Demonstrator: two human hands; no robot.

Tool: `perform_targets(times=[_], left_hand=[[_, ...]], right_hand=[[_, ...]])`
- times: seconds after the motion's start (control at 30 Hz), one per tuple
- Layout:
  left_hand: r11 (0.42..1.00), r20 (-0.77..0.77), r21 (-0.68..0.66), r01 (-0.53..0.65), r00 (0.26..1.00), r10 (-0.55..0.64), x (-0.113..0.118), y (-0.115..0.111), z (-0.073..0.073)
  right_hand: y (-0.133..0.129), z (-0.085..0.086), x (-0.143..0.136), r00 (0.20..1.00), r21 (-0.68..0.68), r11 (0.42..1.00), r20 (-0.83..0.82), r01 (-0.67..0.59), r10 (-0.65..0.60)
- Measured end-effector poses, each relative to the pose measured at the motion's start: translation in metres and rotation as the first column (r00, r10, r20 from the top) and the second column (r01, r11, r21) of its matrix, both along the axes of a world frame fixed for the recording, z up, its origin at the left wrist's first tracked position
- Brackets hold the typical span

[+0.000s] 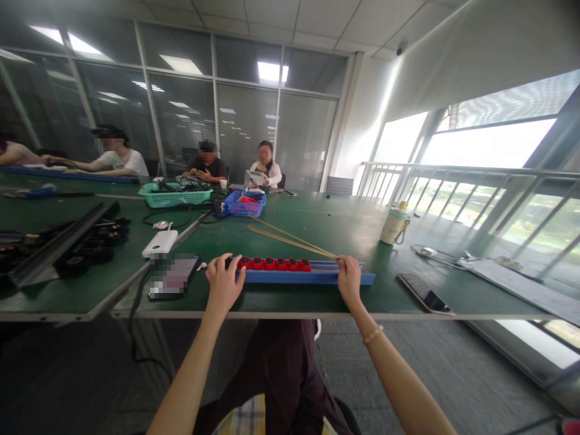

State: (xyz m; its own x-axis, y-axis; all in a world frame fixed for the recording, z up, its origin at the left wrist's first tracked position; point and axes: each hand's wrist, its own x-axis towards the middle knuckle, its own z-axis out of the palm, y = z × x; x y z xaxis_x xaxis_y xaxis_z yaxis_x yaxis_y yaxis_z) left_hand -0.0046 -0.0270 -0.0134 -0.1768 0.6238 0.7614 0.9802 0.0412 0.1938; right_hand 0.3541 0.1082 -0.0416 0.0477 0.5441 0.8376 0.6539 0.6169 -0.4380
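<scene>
A long blue channel rail [294,277] lies along the near side of the green table. Several red block-like pieces with dark tops [269,264] sit in a row in its left and middle part. My left hand [224,281] is curled round the rail's left end, thumb in front and fingers over the top, beside a dark piece. Near the right end my right hand [349,279] is closed, partly covering the rail. Thin tan sticks [294,240] converge at its fingers and fan out to the far left. The right fingertips are partly hidden.
Left of me are a phone [180,275], a white power bank [160,243] and black parts [90,241]. Farther off stand a green basket [174,196] and a blue basket [247,206]. A bottle [394,225] and another phone [423,292] are at right. Several people sit opposite.
</scene>
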Motion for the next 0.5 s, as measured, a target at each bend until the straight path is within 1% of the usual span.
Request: perform_targets(times=[0.1, 0.2, 0.33, 0.5], left_hand=[[1.0, 0.002, -0.005, -0.009, 1.0, 0.009, 0.002, 0.0014, 0.0003], [1.0, 0.006, 0.003, -0.019, 1.0, 0.019, 0.0042, 0.0036, 0.0005], [1.0, 0.009, 0.006, -0.001, 1.0, 0.001, 0.0055, 0.0057, 0.0], [1.0, 0.031, -0.006, -0.001, 1.0, 0.001, 0.0057, 0.0062, -0.0003]], right_hand=[[-0.01, 0.0017, -0.007, 0.996, -0.019, 0.999, 0.083, -0.027, 0.028], [-0.0116, 0.0058, -0.0086, 0.991, -0.043, 0.999, 0.13, -0.021, 0.026], [-0.01, 0.006, -0.0082, 0.988, -0.065, 0.998, 0.155, 0.008, 0.002], [-0.0108, 0.0045, -0.0089, 0.985, -0.087, 0.996, 0.173, 0.007, 0.008]])
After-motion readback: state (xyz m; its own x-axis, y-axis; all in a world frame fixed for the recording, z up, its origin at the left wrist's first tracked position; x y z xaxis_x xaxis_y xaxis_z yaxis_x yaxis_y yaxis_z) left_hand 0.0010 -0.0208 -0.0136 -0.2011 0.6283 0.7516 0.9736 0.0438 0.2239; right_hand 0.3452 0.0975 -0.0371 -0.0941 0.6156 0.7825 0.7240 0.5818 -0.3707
